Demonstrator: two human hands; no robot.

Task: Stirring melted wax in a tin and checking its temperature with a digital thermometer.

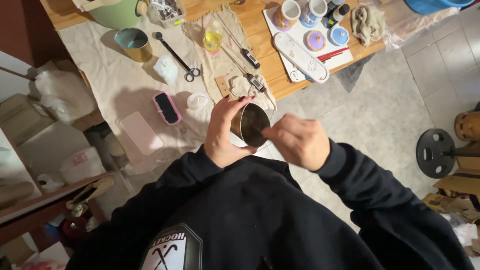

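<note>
My left hand [224,131] is wrapped around a round metal tin [249,124], held up in front of my chest with its dark inside facing me. My right hand [296,140] is a loose fist at the tin's right rim, fingertips touching its edge; what it pinches, if anything, is hidden. Both sleeves are dark. Below the hands on the wooden table [280,85] lie two probe thermometers [252,80], a small wooden block [222,85] and a clear lid [197,101].
On the cloth-covered table stand a brass tin [133,44], black scissors [179,59], a pink-edged phone [166,107], a pink flat case [140,132], a glass of yellow liquid [213,39] and a white tray [304,55] with painted cups. Tiled floor [380,105] lies right.
</note>
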